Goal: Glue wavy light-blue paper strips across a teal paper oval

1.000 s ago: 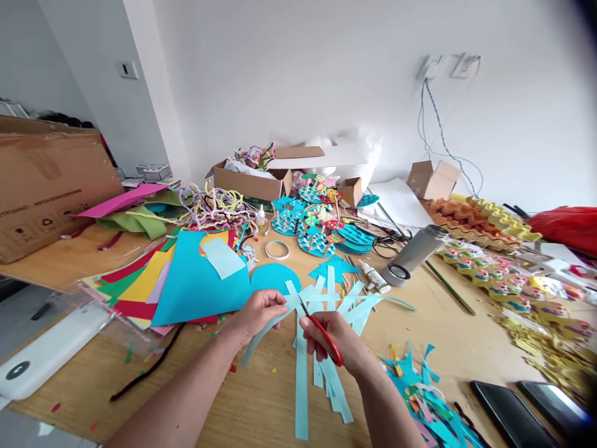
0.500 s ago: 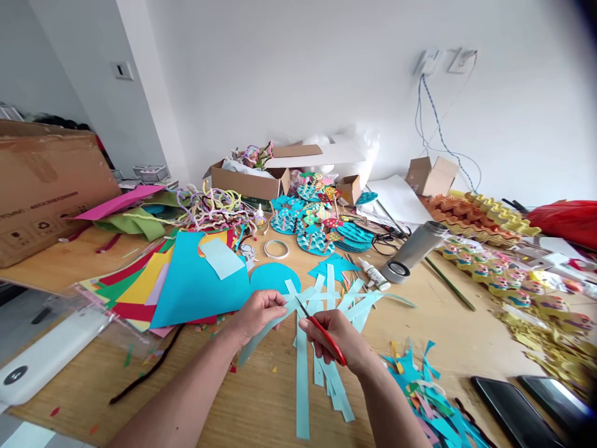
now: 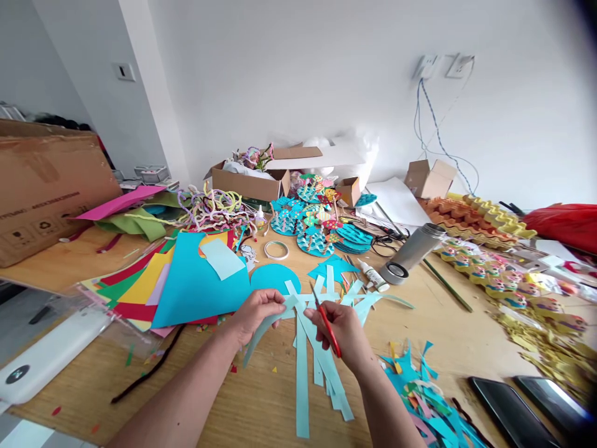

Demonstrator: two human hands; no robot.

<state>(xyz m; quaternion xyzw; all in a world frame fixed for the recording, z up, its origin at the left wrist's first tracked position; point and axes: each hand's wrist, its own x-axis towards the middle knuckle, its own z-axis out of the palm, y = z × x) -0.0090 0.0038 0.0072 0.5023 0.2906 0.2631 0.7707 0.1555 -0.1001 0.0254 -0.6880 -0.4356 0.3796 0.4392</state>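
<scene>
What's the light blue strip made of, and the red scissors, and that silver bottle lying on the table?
The light blue strip looks like thin matte paper: it bends softly from the left hand. The red scissors have shiny handles, probably plastic, and blades that look metal. The silver bottle is likely brushed steel, with a dull grey sheen.

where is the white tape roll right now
In the head view the white tape roll lies flat on the table, just beyond the blue paper circle, left of the blue craft discs.
</scene>
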